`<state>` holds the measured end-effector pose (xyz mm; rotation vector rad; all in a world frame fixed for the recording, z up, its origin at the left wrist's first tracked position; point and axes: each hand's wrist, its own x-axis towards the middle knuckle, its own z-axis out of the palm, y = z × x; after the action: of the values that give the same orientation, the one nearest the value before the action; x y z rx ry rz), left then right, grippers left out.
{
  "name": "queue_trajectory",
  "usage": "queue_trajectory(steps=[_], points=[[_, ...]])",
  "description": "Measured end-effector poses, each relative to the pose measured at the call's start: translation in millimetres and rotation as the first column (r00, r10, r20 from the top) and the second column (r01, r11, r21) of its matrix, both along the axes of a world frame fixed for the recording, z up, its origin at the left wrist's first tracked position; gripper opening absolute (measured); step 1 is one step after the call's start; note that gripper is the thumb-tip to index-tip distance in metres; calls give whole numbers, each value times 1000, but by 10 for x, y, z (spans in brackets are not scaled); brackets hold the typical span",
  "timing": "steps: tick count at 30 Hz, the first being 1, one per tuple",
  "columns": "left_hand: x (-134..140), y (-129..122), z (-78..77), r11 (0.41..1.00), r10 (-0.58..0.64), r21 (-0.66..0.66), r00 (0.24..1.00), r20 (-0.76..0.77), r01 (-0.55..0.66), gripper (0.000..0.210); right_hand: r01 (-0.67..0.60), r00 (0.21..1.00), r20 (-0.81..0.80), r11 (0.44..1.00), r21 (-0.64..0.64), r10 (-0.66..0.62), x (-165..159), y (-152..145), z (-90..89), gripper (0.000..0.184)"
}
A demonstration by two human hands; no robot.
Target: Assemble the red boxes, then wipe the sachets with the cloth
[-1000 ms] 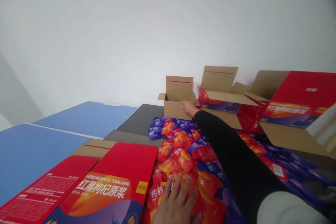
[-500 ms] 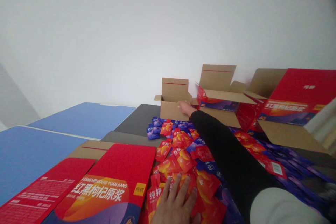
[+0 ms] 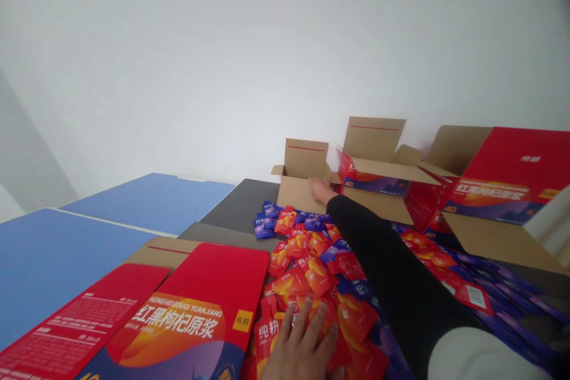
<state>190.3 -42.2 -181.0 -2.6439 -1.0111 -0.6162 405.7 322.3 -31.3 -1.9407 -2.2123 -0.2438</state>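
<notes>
Right hand at far box, on top edge of near wall toward right end; fingers partly hidden, cannot tell if grip is clenched. Left hand released, fingers spread over near packets. Far box upright, open, on far part of dark bench, beyond packets. Judged: cardboard light, fairly stiff, may crease; hold by walls, not flaps. Packets likely soft, slippery; pinch sealed edges

Soft, even light across the wall — slight blur, dark upper-right corner
</notes>
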Motion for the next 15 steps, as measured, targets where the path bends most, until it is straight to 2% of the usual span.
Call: queue_trajectory(steps=[4, 7, 12, 15], points=[[10, 28, -21, 997, 2, -73, 1000, 3, -2, 61, -3, 1000, -9, 1000, 4, 3, -13, -74, -56, 73], [11, 29, 30, 983, -1, -181, 1000, 0, 1, 62, 1, 1000, -7, 1000, 16, -1, -19, -148, -79, 75], [-9, -34, 312, 921, 16, -390, 1000, -3, -16, 61, -19, 1000, 5, 999, 34, 19, -2, -343, -85, 70], [-28, -105, 510, 886, 31, -464, 1000, 4, -25, 61, -55, 998, 13, 998, 33, 55, 41, -545, -86, 65]])
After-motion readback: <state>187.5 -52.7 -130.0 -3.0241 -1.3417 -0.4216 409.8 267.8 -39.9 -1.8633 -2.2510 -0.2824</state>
